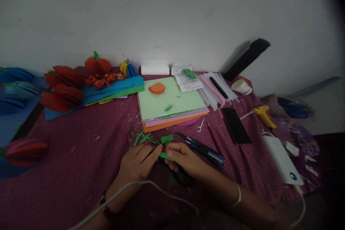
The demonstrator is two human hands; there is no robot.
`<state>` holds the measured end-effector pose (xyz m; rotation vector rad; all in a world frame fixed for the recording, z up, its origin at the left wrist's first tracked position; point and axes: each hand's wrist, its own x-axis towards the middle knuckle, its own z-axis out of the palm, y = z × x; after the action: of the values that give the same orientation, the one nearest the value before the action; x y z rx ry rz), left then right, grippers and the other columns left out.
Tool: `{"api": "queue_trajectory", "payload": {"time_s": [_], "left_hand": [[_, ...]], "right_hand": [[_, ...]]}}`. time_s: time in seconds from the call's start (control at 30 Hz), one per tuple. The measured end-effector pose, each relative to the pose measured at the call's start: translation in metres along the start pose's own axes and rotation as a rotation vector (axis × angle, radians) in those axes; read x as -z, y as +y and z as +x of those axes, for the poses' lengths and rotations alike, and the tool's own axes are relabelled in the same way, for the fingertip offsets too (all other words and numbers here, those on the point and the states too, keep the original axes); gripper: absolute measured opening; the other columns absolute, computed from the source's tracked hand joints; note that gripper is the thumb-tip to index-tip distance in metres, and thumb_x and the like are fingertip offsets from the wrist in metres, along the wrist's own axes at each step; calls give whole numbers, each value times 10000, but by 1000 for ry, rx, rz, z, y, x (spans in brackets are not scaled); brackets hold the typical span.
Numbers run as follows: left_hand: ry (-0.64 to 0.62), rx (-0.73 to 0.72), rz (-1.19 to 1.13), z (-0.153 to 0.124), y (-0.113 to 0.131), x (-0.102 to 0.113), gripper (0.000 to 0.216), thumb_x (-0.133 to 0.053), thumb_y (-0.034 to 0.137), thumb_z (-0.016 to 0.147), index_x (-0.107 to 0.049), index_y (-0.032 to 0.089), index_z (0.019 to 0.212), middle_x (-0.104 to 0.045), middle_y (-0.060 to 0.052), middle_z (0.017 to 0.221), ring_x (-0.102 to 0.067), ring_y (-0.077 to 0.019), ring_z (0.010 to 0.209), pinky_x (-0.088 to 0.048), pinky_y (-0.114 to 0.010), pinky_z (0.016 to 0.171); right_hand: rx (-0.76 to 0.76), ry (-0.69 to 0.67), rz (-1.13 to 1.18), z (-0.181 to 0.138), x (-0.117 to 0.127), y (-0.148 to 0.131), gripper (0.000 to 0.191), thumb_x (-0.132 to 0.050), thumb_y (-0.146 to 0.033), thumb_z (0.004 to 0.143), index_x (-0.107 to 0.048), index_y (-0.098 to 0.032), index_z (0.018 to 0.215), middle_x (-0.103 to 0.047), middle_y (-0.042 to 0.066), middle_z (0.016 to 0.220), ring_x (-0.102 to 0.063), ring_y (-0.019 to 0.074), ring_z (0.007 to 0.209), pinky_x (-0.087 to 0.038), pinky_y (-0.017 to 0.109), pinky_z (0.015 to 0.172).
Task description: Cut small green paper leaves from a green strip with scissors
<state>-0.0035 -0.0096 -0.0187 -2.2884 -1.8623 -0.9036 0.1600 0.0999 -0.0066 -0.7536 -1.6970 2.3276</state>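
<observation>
Low center of frame: left hand [138, 164] and right hand [185, 160] both pinch a green paper strip [165, 156] between fingertips. Plenty of green scraps [142, 138] cut already; orange cutout [157, 88] on the paper stack [175, 106] looks unfinished, I'd say.

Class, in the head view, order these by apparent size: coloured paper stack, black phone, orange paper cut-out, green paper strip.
1. Stack of coloured paper sheets, pale green on top.
2. Flat black phone.
3. Rounded orange paper cut-out.
4. Thin green paper strip, pinched between left hand and right hand, partly hidden.
</observation>
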Motion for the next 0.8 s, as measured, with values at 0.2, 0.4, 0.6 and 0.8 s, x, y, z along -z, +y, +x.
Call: {"api": "queue_trajectory", "payload": {"time_s": [0.2,0.4,0.6,0.8], "left_hand": [[165,586,-521,10,6,2,151,-568,208,823,-685,206,919,-687,-46,770,-626,-187,688,-478,-285,650],[-6,944,-1172,15,15,0,188,-627,352,772,-570,179,724,-535,51,553,-478,-100,466,-383,-208,466],[-15,919,-1163,15,20,-9,208,-615,305,758,-559,165,616,-510,48,486,-464,-101,466,-353,-219,492],[79,916,-1246,17,23,-9,172,-666,265,702,-588,152,599,-526,43,468,-461,-105,455,-339,-224,475]], "right_hand": [[-43,103,-66,2,-2,-2,290,-620,-421,769,-510,-173,669,-470,-69,504,-379,57,415,-282,167,409],[171,167,-351,2,-2,1,258,-565,-342,819,-492,-183,629,-450,-38,566,-402,99,535,-307,202,481],[190,187,-453,1,-5,3,221,-542,-275,802,-459,-193,614,-431,-39,570,-387,112,547,-307,224,509],[215,165,-508,0,-6,5,228,-535,-284,815,-459,-192,621,-430,-41,568,-395,114,537,-313,232,512]]}}
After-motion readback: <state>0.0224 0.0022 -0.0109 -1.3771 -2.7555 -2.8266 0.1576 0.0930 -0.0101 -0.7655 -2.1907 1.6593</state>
